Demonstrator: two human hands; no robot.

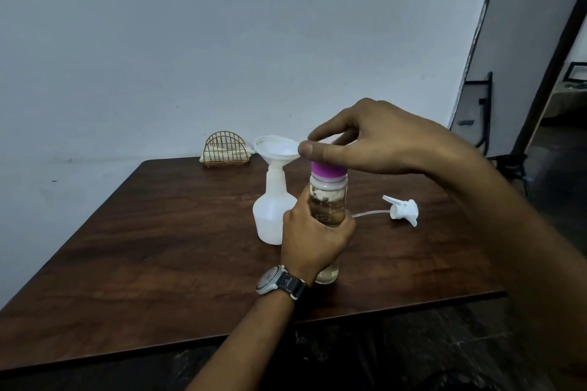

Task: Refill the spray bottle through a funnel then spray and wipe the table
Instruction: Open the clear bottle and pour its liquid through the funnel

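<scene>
1 table (158, 247) bears 1 spray bottle (270, 216), 1 funnel (276, 149), 1 trigger head (403, 209), 1 purple-capped bottle (327, 200) and 1 wire holder (225, 149), with 1 left hand (314, 241), 1 right hand (374, 140) and 1 watch (270, 279).

- White translucent plastic spray bottle (270, 222) — upright near the middle of the dark wooden table (158, 247), with its neck open.
- White plastic funnel (277, 149) — seated in that neck, mouth upward.
- White trigger spray head (404, 211) with a clear tube, lying on its side, apart to the right.
- Clear cylindrical bottle with purple cap (327, 200), holding liquid, upright just beside the spray bottle; the left hand (313, 238) grips its body and the right hand (381, 140) pinches its top.
</scene>
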